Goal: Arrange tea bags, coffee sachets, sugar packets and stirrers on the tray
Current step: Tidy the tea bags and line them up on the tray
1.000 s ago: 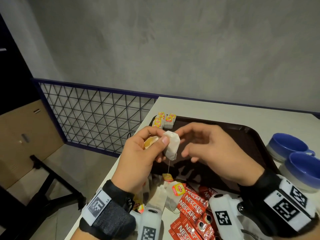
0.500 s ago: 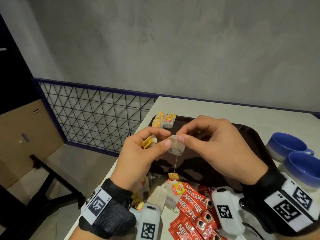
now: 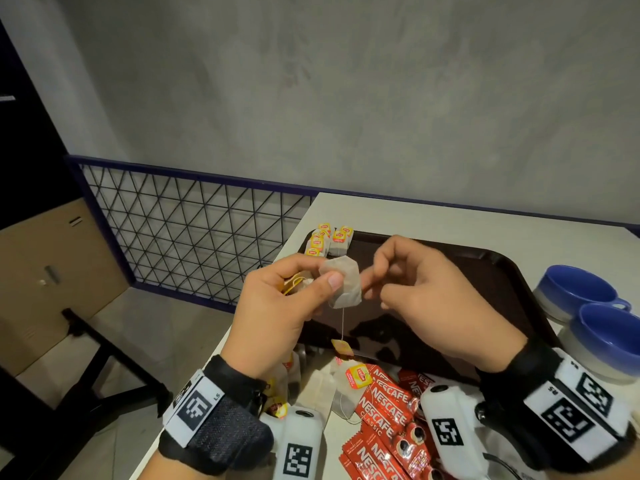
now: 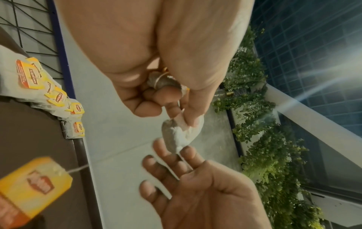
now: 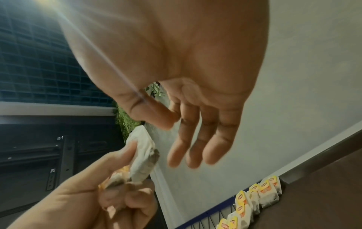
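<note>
Papery tea bag [image 3: 343,285] pinched in left hand [image 3: 277,317]; right hand [image 3: 429,303] slack.

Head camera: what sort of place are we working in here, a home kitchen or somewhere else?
Probably a cafe or office pantry, not a home kitchen, though I can't be sure. A brown serving tray sits on a white table beside a wire-mesh railing, against a bare concrete wall.
</note>
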`<state>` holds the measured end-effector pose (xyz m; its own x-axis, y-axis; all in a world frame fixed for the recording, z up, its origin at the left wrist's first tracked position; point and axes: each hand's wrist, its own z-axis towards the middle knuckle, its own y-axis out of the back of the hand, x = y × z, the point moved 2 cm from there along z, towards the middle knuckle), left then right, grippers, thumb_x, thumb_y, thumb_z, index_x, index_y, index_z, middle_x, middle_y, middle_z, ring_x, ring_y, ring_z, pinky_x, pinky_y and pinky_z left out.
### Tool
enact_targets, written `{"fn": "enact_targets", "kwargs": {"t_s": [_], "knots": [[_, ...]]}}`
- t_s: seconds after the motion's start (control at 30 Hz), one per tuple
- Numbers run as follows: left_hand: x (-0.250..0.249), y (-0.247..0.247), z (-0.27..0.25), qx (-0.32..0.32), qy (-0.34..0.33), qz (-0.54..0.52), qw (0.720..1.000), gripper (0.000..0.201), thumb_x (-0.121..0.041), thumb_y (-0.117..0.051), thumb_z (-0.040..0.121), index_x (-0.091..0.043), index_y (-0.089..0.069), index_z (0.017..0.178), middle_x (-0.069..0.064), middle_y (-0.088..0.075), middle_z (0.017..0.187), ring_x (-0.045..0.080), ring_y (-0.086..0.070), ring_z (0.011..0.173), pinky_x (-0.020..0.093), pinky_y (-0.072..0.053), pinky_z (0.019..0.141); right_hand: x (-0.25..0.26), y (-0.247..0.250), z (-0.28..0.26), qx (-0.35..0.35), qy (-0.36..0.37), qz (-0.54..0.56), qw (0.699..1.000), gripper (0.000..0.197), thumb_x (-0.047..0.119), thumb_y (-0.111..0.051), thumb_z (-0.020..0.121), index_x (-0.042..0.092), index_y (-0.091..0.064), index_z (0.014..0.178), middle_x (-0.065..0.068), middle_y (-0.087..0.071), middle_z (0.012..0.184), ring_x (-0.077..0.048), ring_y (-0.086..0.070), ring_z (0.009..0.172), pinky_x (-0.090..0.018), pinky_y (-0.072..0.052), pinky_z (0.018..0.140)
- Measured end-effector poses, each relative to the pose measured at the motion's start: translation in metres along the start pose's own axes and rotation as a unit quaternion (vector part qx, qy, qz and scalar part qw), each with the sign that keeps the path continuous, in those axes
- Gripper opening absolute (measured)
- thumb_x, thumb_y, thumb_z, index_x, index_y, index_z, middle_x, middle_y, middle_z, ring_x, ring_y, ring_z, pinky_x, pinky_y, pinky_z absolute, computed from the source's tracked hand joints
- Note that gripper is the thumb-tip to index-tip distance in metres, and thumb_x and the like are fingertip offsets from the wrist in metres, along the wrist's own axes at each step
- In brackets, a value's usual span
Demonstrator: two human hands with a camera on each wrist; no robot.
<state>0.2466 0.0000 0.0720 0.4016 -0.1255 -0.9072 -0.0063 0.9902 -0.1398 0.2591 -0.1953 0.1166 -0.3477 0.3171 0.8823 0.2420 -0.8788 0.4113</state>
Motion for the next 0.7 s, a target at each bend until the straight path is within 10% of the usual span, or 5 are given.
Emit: {"fn": "enact_targets", "kwargs": {"t_s": [0.2,0.43,0.7], "knots": [[0.005,0.007,0.004,-0.039,-0.003,-0.023,0.999,0.027,-0.038,-0.083,0.076,-0.018,-0.079,0.095,0.009,-0.072,0.083,0.025,-0.056,0.068,0.035,-0.047,0.066,0.01,-0.01,-0.008,0.15,-0.049,-0.128,0.979,0.02,0.015,-0.07,0.094,0.032,-0.079,0.092,0.016,-0.077,0.098,-0.003,-0.072,0.097,-0.031,-0.056,0.096],[0.004,0.008,0.006,-0.046,-0.008,-0.02,0.999,0.027,-0.04,-0.082,0.078,-0.019,-0.078,0.094,0.014,-0.07,0.082,0.028,-0.055,0.07,0.045,-0.044,0.07,0.013,-0.019,-0.012,0.168,-0.038,-0.118,0.978,0.028,0.021,-0.074,0.095,0.039,-0.077,0.115,0.024,-0.075,0.109,0.012,-0.066,0.104,-0.007,-0.049,0.09],[0.003,0.015,0.009,-0.095,-0.004,-0.016,0.995,0.028,-0.04,-0.084,0.076,-0.02,-0.079,0.096,0.012,-0.067,0.077,0.024,-0.055,0.067,0.042,-0.046,0.07,0.017,-0.02,-0.013,0.19,-0.047,-0.069,0.978,0.019,0.019,-0.077,0.092,0.03,-0.081,0.108,0.012,-0.08,0.1,-0.005,-0.075,0.096,-0.026,-0.058,0.094]]}}
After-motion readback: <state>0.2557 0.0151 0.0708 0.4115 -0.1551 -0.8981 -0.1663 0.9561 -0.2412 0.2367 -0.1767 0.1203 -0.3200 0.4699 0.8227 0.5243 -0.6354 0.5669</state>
